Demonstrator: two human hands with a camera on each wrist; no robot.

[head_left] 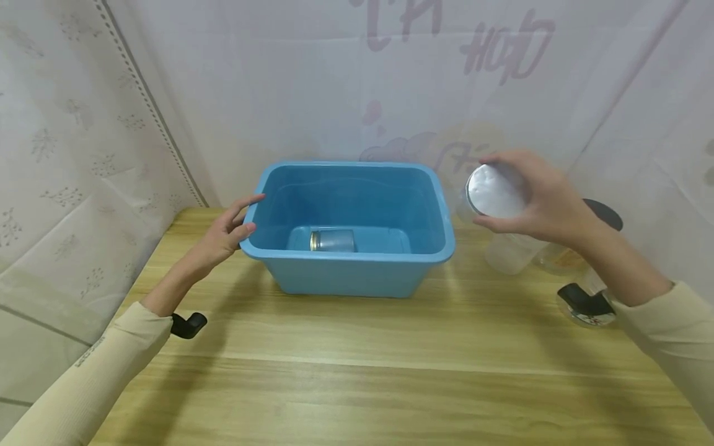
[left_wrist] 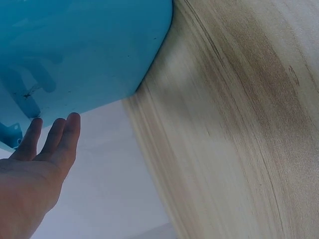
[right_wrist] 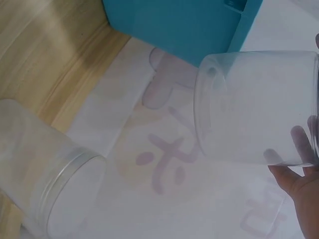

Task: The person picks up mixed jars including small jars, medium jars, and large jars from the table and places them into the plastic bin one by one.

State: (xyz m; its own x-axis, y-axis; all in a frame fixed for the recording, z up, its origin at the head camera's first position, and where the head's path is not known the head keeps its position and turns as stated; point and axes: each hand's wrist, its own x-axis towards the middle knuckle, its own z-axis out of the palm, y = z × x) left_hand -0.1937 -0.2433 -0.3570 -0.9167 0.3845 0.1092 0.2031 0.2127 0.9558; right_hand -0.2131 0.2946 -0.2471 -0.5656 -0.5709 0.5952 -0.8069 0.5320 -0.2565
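Note:
A blue plastic tub (head_left: 350, 272) stands on the wooden table, and a small clear jar with a gold lid (head_left: 334, 240) lies on its side inside it. My left hand (head_left: 223, 235) rests at the tub's left rim, its fingers fairly straight; in the left wrist view, fingertips (left_wrist: 73, 119) meet the outer wall. To the right of the tub, my right hand (head_left: 543, 195) holds a clear jar with a silver lid (head_left: 493, 191) in the air. The right wrist view shows its transparent body (right_wrist: 254, 107), with fingers around the lid end.
Behind my right forearm, a translucent jar (head_left: 509, 255) stands on the table (head_left: 357, 371). Near it is a container with a dark lid (head_left: 604, 214). Another clear container (head_left: 588, 319) sits closer, partly hidden by the sleeve and black wrist mount. A printed cloth (head_left: 312, 80) hangs behind.

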